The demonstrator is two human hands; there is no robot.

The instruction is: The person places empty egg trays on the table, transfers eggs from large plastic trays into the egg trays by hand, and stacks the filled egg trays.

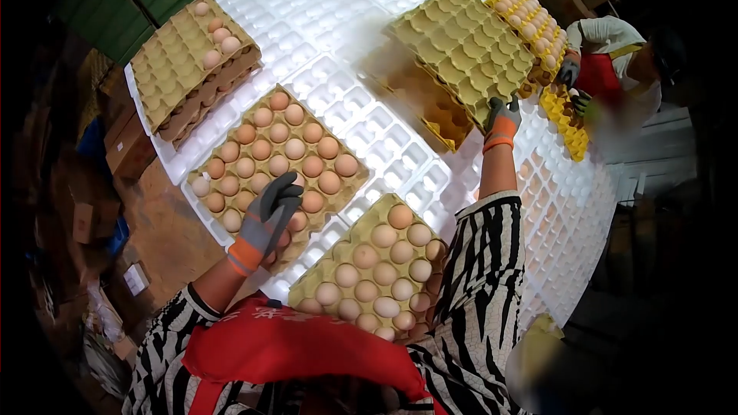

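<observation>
My left hand [274, 211], in a grey glove with an orange cuff, is over a cardboard tray [354, 184] filled with brown eggs [294, 148]. Its fingers are curled together among the eggs; whether an egg is inside the grip is hidden. My right hand [502, 119], gloved alike, grips the near corner of an egg-free pulp tray [469, 46]. That tray is tilted up above another tray [442, 111]. Closest to my body is a stack of trays with eggs [367, 290] on top.
White moulded plastic trays [323, 11] cover the table. At the left, stacked cardboard trays [165, 69] carry several eggs. A co-worker [615, 69] at the right handles yellow trays [565, 123] beside a stack of egg-filled yellow trays [530, 23]. Cardboard boxes [127, 142] stand on the left.
</observation>
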